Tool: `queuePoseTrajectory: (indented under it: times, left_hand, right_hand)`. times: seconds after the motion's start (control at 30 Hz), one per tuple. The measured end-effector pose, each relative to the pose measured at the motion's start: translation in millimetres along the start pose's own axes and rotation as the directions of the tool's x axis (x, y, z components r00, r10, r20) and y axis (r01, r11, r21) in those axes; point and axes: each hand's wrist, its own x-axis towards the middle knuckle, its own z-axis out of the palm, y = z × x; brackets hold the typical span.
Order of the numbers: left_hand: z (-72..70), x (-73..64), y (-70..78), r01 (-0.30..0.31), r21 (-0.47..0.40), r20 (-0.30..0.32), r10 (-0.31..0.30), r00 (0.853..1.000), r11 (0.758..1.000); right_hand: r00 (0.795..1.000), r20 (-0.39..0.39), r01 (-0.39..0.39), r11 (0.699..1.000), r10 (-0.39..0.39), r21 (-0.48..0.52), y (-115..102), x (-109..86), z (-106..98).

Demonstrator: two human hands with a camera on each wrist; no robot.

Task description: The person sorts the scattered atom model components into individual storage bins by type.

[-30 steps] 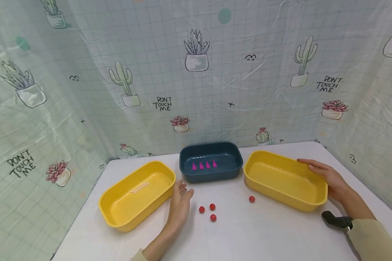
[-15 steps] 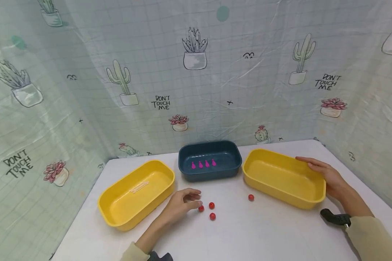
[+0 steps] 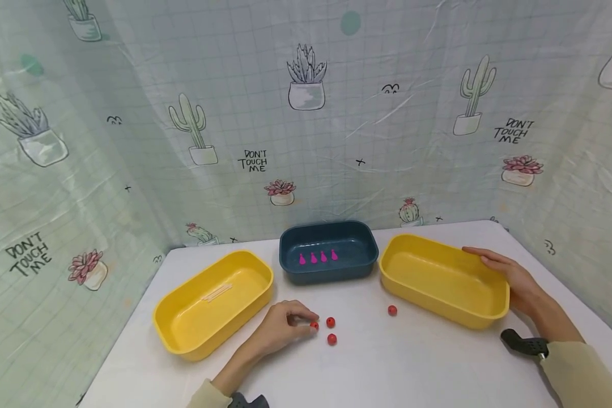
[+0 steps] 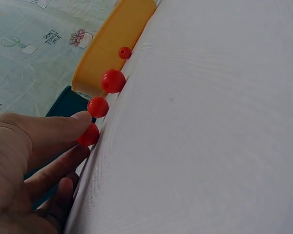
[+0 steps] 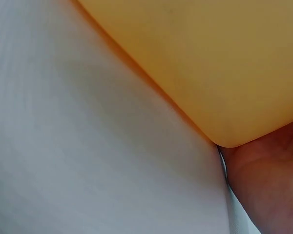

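Fingers and thumb of the left hand (image 3: 283, 323) pinched round a red bead (image 4: 91, 135) at the tabletop (image 3: 377, 368), right hand (image 3: 521, 283) against a yellow tray (image 3: 441, 277), fingers extended, bead partly hidden by thumb, right hand cut off in wrist view.

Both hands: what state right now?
Left hand: closed, pinching a red bead.
Right hand: open, touching the right yellow bin.

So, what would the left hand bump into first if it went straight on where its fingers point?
Past the red bead at its thumb, the left hand would probably hit the next-closest bead, though depth is unclear.
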Motion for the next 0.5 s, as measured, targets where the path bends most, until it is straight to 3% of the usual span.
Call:
queuePoseTrajectory:
  times: [0.5]
  left_hand:
    - [-1.3,-1.9,3.4,0.015,-0.018,-0.005,-0.015,1.0,1.0]
  right_hand:
    - [1.0,0.005,-0.001,1.0,0.001,0.005,-2.3,3.3,0.1]
